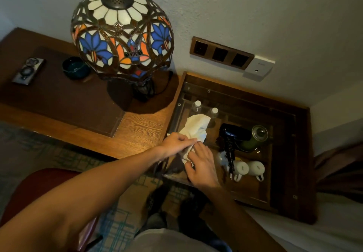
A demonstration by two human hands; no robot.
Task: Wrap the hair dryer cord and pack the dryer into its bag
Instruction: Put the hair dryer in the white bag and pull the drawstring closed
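Observation:
A white cloth bag (196,128) lies crumpled on the glass top of a low wooden side table (290,153). My left hand (175,143) pinches its near edge from the left. My right hand (202,165) grips the same edge from the near side. To the right of the bag, the black hair dryer (232,133) rests on the glass, its black cord (229,153) bundled and trailing toward me. Neither hand touches the dryer.
Under the glass stand two water bottles (205,109), a green kettle (255,136) and two white mugs (249,168). A stained-glass lamp (121,33), a dark bowl (75,68) and a remote (28,71) sit on the desk at left. Wall sockets (221,54) are above.

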